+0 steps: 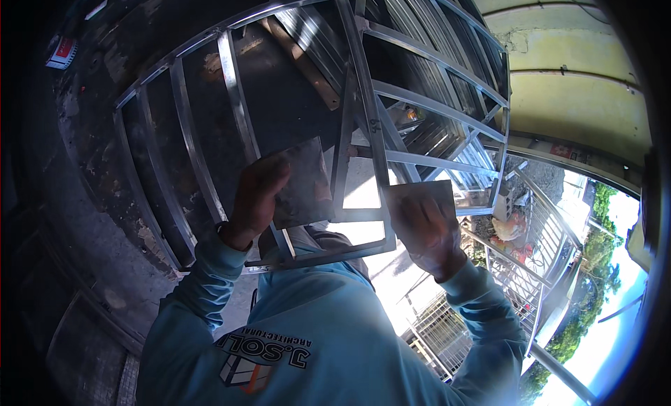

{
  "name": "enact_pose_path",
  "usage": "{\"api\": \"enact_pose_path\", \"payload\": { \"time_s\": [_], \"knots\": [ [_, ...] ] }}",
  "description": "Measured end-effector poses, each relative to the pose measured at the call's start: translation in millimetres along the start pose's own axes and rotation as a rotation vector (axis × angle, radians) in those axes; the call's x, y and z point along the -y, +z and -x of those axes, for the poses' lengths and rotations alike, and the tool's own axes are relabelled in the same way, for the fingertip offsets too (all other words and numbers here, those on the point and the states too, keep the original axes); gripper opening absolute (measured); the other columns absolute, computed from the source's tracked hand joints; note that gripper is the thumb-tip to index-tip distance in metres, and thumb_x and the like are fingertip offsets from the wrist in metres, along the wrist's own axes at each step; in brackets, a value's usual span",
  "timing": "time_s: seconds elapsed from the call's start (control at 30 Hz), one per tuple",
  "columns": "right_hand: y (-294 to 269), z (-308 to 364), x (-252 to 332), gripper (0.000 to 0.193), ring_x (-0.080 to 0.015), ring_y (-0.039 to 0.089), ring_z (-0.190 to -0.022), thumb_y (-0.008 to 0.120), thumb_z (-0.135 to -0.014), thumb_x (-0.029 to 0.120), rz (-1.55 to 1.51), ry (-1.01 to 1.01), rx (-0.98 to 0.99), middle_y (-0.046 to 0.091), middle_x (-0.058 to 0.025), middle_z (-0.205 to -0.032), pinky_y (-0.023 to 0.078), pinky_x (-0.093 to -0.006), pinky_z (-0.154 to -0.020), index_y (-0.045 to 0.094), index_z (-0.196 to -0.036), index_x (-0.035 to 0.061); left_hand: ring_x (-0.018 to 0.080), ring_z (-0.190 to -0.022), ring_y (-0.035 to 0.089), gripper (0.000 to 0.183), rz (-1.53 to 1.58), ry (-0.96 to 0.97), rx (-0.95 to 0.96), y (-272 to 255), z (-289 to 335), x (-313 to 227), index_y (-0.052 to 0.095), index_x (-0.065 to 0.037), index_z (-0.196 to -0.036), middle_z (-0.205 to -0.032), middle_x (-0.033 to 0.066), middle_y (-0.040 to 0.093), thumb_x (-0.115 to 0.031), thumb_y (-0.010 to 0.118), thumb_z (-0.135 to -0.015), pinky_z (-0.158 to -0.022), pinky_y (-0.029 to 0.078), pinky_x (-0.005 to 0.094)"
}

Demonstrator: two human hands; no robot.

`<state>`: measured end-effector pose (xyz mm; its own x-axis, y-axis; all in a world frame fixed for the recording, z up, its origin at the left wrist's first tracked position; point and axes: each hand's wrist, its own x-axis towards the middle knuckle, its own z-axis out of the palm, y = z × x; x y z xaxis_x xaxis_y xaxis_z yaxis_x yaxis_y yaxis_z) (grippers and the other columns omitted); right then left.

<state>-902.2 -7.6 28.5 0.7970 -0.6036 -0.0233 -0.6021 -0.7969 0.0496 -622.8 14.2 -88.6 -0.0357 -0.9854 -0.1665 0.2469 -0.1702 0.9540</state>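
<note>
My left hand (pixel 253 202) is closed on a flat, square, dark metal plate (pixel 307 186), gripping its left side with the thumb up. A second square metal plate (pixel 430 189) is in my right hand (pixel 428 233), whose fingers lie over its lower part and look slightly blurred. Both plates are held apart, in front of my body. Beneath and around them is a welded frame of square metal tubing (pixel 386 144), its lower bar running just past my waist. Whether either plate touches the frame, I cannot tell.
Slatted frame bars (pixel 183 119) spread to the left over a dark, stained floor (pixel 91 147). Ribbed metal lengths (pixel 412 22) lie beyond the frame. A red-and-white container (pixel 61 52) sits far left. At right stand a metal railing (pixel 542 217) and a yellowish wall (pixel 566 49).
</note>
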Motion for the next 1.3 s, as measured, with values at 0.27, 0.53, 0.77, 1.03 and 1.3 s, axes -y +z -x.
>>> {"api": "enact_pose_path", "payload": {
  "time_s": [0.27,0.53,0.77,1.03,1.3],
  "knots": [
    [-22.8,-51.8,1.3,0.038,-0.0237,0.061,-0.070,0.072,-0.065,-0.004,-0.328,0.104,-0.213,0.056,-0.0082,-0.091,0.052,-0.0333,-0.056,0.069,-0.102,0.0013,0.0257,-0.110,0.063,0.037,0.017,0.021,0.012,-2.2,-10.3,13.6,0.060,0.004,-0.119,-0.119,0.0165,0.064,-0.025,0.049,-0.099,-0.096,0.047,0.0354],
    [-16.9,-83.3,7.6,0.033,-0.0210,0.059,-0.074,0.067,-0.070,0.009,-0.186,-0.074,-0.133,0.058,-0.0074,-0.093,0.051,-0.0305,-0.059,0.070,-0.103,0.0042,0.0218,-0.102,0.064,0.038,0.140,0.196,0.083,22.2,-18.6,-31.6,0.056,0.000,-0.127,-0.119,0.0188,0.062,-0.027,0.046,-0.102,-0.089,0.049,0.0342],
    [-28.8,-166.6,-83.9,0.017,-0.0216,0.064,-0.076,0.068,-0.083,0.009,-0.643,0.378,-0.251,0.065,-0.0114,-0.089,0.051,-0.0304,-0.068,0.067,-0.098,0.0025,0.0125,-0.075,0.057,0.046,0.121,0.136,0.158,21.9,-18.7,-11.2,0.053,-0.002,-0.130,-0.083,0.0097,0.063,-0.035,0.053,-0.098,-0.068,0.046,0.0279],
    [32.5,-260.5,-205.2,0.021,-0.0123,0.063,-0.076,0.074,-0.084,0.013,-1.350,0.530,-0.069,0.066,-0.0056,-0.085,0.052,-0.0267,-0.070,0.061,-0.098,0.0036,0.0111,-0.072,0.058,0.050,-0.039,0.136,0.029,-21.4,-17.2,-2.4,0.055,0.003,-0.127,-0.080,0.0084,0.064,-0.038,0.054,-0.097,-0.066,0.046,0.0280],
    [43.6,-295.5,-204.9,0.018,-0.0129,0.065,-0.074,0.074,-0.084,0.011,-1.229,0.612,0.133,0.067,-0.0062,-0.082,0.052,-0.0281,-0.067,0.062,-0.094,0.0034,0.0330,-0.087,0.070,0.065,-0.408,0.598,-0.005,-26.4,-14.9,11.6,0.032,-0.038,-0.143,-0.121,0.0238,0.059,0.001,0.052,-0.095,-0.077,0.059,0.0416]
  ]
}}
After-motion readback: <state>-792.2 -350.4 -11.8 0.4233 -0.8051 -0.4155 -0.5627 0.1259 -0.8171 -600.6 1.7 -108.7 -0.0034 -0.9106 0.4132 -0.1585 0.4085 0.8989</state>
